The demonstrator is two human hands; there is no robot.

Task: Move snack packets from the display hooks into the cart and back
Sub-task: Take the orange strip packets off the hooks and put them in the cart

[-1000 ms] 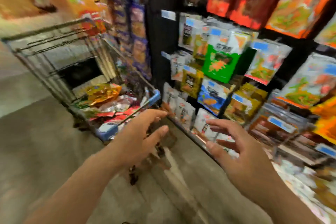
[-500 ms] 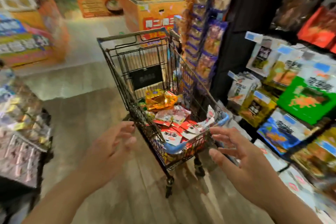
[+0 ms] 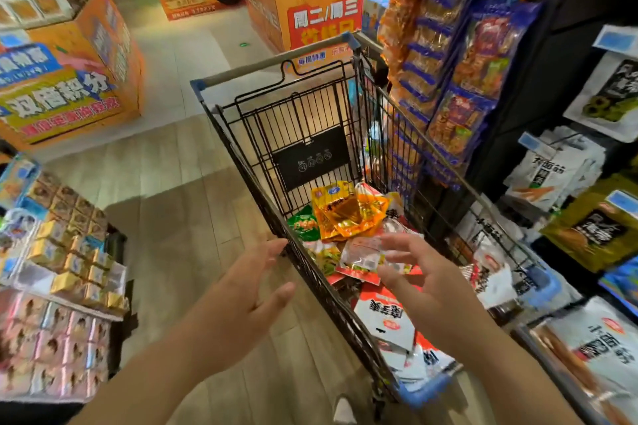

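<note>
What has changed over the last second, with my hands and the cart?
The view swung from the display hooks to the cart. The right hand went from the hooks to above the packets in it; the left hand now sits by its left rim. Nothing gripped or released. Both hands stayed open and empty; the packets lie as before.

Black wire cart, orange-gold packet
</note>
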